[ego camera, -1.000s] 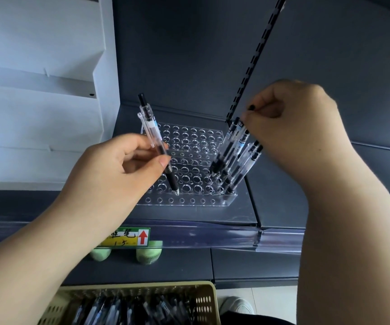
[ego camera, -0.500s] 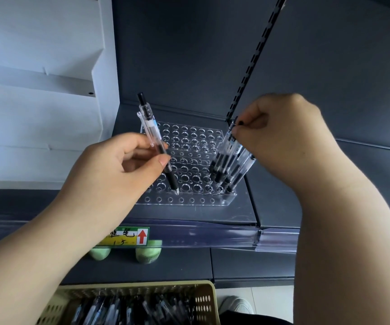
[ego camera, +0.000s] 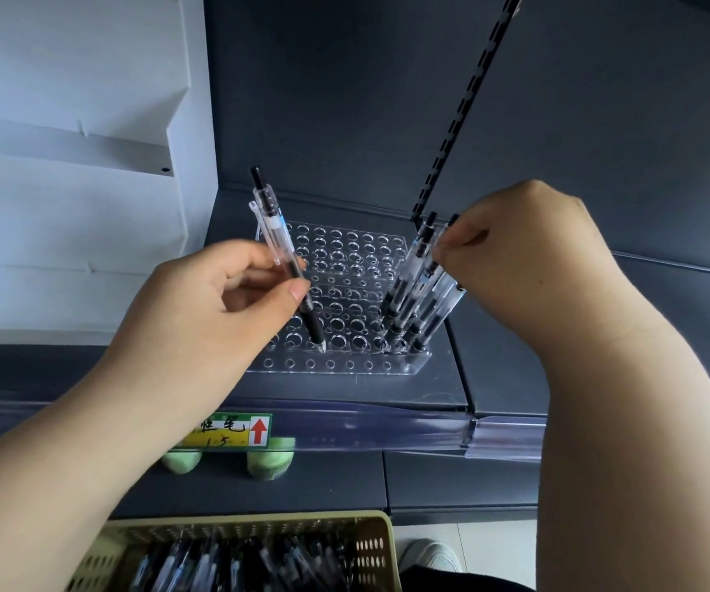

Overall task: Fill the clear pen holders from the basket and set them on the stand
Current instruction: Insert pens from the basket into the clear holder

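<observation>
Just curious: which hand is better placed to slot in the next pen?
Left hand, likely: it grips a clear black-inked pen, tip at front holes of the clear perforated plastic holder. The right hand pinches the standing pens.

Cut off by the bottom edge: yellow perforated plastic basket (ego camera: 376,549), its clear-barrelled pens (ego camera: 225,566) blurred beyond counting. Hidden behind the left hand (ego camera: 199,318): near-left corner of the clear drilled acrylic pen holder (ego camera: 344,365). Partly covered: yellow-green price label (ego camera: 233,433).

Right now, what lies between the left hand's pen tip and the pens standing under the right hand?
Head view: only empty holes of the clear perforated plastic pen holder; no pen stands there.
</observation>
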Demonstrator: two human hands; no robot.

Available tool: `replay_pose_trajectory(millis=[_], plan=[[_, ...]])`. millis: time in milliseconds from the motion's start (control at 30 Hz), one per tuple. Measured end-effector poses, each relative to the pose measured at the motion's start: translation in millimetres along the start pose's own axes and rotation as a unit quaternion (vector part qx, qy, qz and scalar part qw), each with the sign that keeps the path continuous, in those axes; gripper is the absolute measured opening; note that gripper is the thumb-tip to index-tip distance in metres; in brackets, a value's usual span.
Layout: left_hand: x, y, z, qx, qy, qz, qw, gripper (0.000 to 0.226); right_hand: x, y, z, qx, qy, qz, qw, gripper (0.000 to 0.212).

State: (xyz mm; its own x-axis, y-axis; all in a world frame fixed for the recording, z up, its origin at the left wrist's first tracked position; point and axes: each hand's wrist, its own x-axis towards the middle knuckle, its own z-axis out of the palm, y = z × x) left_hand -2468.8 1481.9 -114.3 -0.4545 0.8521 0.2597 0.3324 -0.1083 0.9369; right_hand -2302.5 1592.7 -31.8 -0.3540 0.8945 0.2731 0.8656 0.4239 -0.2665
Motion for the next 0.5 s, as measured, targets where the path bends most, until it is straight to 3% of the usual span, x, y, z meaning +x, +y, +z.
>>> replay_pose_trajectory(millis=[200,500], plan=[[1.5,11.0,13.2,0.002,-0.002,0.014,1.000,0.016,-1.3,-1.7,0.8,0.045,-0.008,-0.009,0.999,0.007],[8.5,18.3,65.4,-0.009,-0.010,0.023,1.000,0.021,-2.1,9.9,-13.6,0.090,0.046,-0.033,0.994,0.007]])
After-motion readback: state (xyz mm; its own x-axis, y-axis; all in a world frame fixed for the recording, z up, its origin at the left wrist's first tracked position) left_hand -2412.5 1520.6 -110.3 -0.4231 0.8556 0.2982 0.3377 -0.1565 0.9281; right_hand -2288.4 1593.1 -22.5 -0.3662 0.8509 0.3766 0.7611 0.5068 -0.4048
